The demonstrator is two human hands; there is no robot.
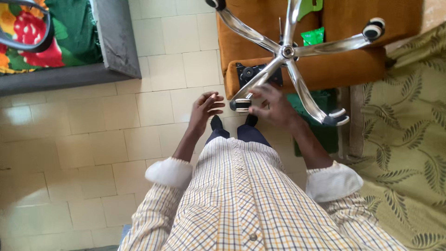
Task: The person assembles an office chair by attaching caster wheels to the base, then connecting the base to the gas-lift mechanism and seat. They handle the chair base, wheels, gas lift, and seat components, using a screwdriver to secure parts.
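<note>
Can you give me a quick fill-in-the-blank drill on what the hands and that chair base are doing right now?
1. The chrome chair base lies upside down on an ______-coloured cushion.
2. Both hands reach toward the nearest ______ at the end of one chrome leg.
3. The left hand and right hand both grip ______.
4. The floor is covered in pale ______.

Missing words: orange; caster wheel; nothing; tiles
</note>
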